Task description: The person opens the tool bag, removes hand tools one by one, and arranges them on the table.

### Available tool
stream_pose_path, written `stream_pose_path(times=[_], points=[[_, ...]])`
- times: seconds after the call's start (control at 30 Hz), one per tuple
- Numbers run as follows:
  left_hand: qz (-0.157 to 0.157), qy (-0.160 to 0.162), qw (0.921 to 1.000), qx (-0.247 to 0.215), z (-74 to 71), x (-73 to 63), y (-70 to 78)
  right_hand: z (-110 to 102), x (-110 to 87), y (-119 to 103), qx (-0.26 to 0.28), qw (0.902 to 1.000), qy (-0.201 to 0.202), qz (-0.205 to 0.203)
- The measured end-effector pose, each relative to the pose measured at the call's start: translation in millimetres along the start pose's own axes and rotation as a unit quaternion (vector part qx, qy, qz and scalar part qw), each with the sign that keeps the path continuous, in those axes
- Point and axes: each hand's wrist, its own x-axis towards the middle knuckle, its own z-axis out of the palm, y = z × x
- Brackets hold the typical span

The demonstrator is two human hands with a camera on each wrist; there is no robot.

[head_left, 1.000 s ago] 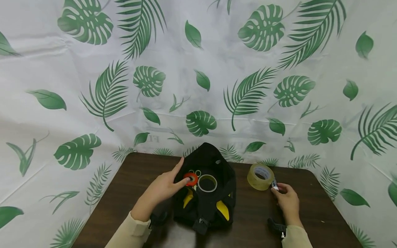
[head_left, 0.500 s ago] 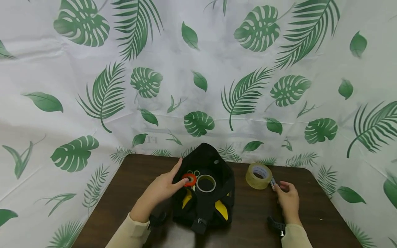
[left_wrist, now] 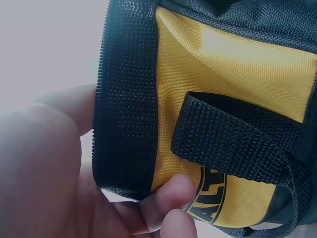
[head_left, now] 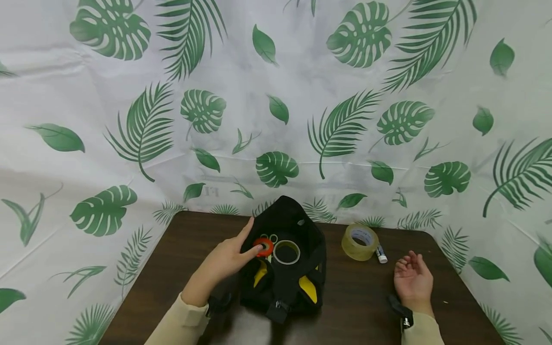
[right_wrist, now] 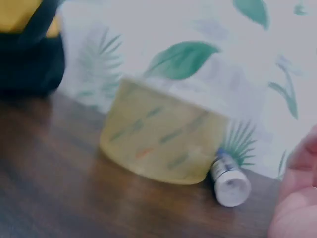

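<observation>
My left hand (head_left: 222, 262) grips the left rim of an open black-and-yellow tool bag (head_left: 286, 285), thumb inside and fingers outside. In the left wrist view, those fingers (left_wrist: 171, 196) press on the yellow fabric below a webbing loop. Inside the bag are an orange tape roll (head_left: 269, 245), a larger pale-edged tape roll (head_left: 277, 258) and green scissor handles (head_left: 273, 238). My right hand (head_left: 414, 282) is palm up at the right, fingers loosely curled and holding nothing. Nearest to it lies a white-capped glue stick (head_left: 381, 255), beside a roll of clear packing tape (head_left: 351, 248).
The dark wooden table (head_left: 345, 306) ends at the back against a leaf-printed white curtain (head_left: 241, 167). A strap with a buckle (head_left: 278, 310) hangs at the bag's front. Dark straps circle both wrists.
My right hand has let go of the glue stick, drawn back to the right and turned palm up. The glue stick lies beside the packing tape. The left hand has kept its grip.
</observation>
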Motion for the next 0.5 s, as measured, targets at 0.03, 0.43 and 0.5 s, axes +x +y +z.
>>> stream_pose_path(times=[0.03,0.43,0.5], points=[[0.0,0.0,1.0,0.0,-0.2,-0.2,0.3,-1.7,0.8,-3.5,0.034,0.9987,-0.026,0.028],[0.001,-0.005,0.9999,-0.01,0.7,1.4,2.0,20.3,6.8,11.9,0.12,0.9467,-0.111,0.278],[-0.002,-0.007,0.9999,-0.007,0.5,0.7,1.6,38.1,5.8,27.6,0.091,0.9411,-0.124,0.301]])
